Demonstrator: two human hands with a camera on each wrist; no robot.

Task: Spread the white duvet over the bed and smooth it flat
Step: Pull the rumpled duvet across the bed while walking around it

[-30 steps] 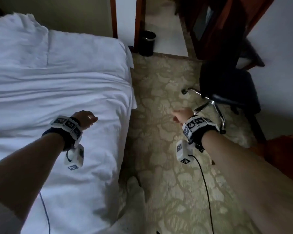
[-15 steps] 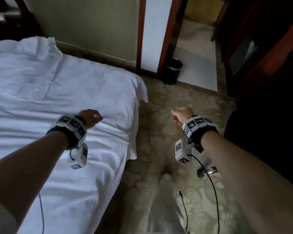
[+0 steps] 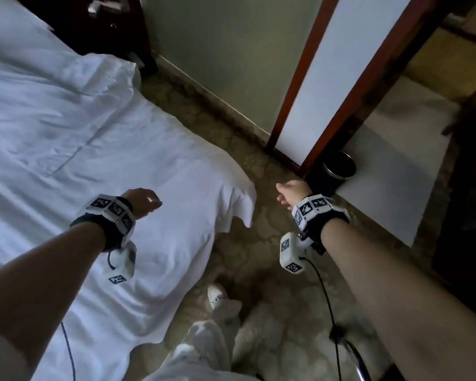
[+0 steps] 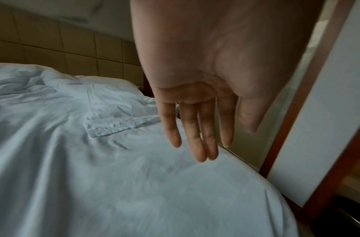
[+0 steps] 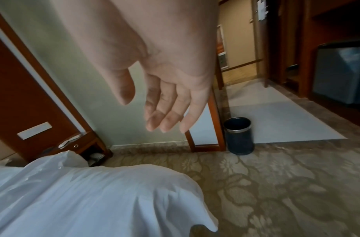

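The white duvet lies spread over the bed, creased, with one corner hanging over the bed's edge. In the left wrist view the duvet has a folded flap near the headboard. My left hand hovers above the duvet near that corner, fingers straight and holding nothing. My right hand hangs over the carpet to the right of the bed, fingers loosely bent and empty. The duvet fills the lower left of the right wrist view.
A black waste bin stands by a wood-framed panel right of the bed. A dark nightstand sits by the headboard. Patterned carpet covers the floor. My light-trousered leg and shoe are beside the bed.
The view has swung and I have stepped along the bed toward its corner. The office chair has left the view. Both hands stay empty, and their fingers have loosened from curled.
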